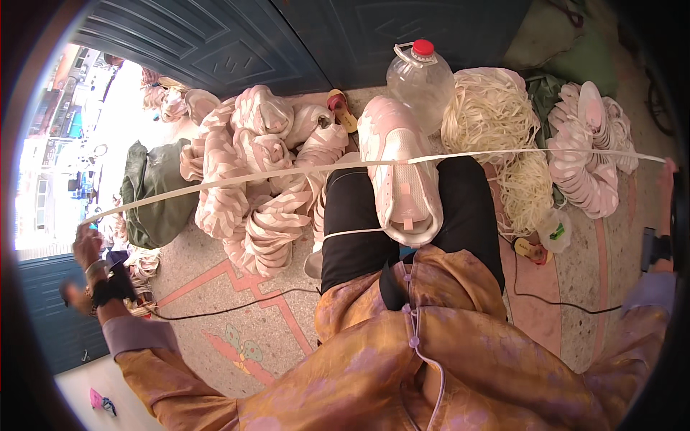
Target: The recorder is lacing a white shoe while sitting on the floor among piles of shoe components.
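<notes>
Speckled floor [190, 262] with pink inlaid bands, bearing heaped bundles of pink-and-white shoe uppers [259, 230], a dark-green sack [154, 223], a red-capped clear plastic jug [424, 82], tangled cream strips [489, 108], two yellow-soled sandals [533, 250] and black cable [187, 318].

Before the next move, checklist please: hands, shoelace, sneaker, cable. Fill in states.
1. Left hand pinching the flat white shoelace: ok.
2. Right hand gripping it: cannot tell; the shoelace reaches it, but fingers are blurred at the dark rim.
3. Shoelace drawn out both ways: ok, nearly straight, crossing the pink-and-white sneaker.
4. Sneaker seated between the black-trousered legs: ok, toe pointing away.
5. Equal lengths either side: cannot tell; fisheye distorts.
6. Black cable apart from shoelace: ok, on the floor.
</notes>
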Demonstrator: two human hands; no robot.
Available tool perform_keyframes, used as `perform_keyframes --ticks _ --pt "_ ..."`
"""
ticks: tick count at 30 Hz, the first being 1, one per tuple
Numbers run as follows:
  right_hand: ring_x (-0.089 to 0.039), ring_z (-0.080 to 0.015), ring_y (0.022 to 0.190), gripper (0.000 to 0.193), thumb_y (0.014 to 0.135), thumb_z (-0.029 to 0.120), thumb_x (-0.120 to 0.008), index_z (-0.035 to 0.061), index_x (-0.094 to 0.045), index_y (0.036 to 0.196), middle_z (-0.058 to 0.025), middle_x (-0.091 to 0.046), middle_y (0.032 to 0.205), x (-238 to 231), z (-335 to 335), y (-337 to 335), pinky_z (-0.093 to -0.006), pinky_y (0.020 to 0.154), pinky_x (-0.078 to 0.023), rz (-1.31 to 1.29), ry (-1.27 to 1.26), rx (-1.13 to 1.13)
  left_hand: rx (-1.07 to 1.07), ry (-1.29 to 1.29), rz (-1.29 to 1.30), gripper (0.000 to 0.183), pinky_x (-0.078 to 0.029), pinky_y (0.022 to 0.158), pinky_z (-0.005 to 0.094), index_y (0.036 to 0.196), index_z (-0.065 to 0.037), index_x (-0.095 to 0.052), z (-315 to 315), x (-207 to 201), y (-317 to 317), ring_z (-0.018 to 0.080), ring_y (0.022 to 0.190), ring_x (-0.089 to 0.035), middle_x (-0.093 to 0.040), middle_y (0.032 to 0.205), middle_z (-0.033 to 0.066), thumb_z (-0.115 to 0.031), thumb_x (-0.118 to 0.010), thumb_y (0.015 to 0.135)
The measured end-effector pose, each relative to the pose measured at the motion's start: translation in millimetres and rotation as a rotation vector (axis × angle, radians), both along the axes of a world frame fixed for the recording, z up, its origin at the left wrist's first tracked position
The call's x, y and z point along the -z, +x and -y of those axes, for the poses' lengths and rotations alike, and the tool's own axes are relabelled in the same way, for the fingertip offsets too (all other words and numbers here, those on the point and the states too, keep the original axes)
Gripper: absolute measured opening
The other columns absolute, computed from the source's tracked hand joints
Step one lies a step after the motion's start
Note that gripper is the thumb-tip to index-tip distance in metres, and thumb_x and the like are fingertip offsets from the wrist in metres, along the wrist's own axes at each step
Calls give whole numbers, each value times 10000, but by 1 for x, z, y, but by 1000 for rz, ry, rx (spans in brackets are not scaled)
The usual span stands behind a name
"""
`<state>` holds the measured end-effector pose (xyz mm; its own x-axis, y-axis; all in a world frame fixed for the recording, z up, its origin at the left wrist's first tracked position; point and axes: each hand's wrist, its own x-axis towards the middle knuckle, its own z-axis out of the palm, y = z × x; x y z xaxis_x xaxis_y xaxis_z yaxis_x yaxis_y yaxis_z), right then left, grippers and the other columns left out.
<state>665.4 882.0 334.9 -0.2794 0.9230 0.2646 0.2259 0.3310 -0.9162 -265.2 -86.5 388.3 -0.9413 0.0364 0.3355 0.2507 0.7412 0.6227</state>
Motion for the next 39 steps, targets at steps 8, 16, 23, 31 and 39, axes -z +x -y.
perform_keyframes --ticks 8,16,23,31,39 --pt "-410 -15 544 104 839 170 -657 83 -657 894 83 -478 650 183 305 -305 -186 477 -319 363 -580 -364 510 23 918 164 -436 464 220 928 -47 -626 -258 181 233 111 490 -513 -556 618 32 -150 -512 871" --pt "-563 -56 579 95 862 141 -617 48 -612 841 -2 -608 722 196 377 -426 -193 527 -459 -58 -1038 -652 756 543 1172 223 -421 487 197 830 -44 -609 -406 220 331 76 506 -534 -607 659 25 -224 -527 934" --pt "-503 -24 622 37 863 54 -600 26 -617 845 45 -562 713 221 384 -461 -179 563 -429 -244 -737 -654 913 460 1146 168 -429 533 197 912 -34 -642 -435 224 343 44 554 -517 -599 724 -18 -184 -567 926" --pt "-468 -19 633 21 845 24 -621 10 -628 859 57 -544 686 228 386 -467 -185 581 -417 -187 -607 -568 1095 90 823 123 -440 683 227 872 27 -584 -443 228 346 49 760 -462 -630 1048 51 -92 -570 899" --pt "-484 -24 643 28 847 25 -617 6 -630 864 41 -562 686 225 386 -464 -189 593 -429 -148 -575 -567 1102 122 763 125 -437 678 227 828 23 -577 -440 233 349 51 761 -458 -633 1036 52 -84 -581 894"
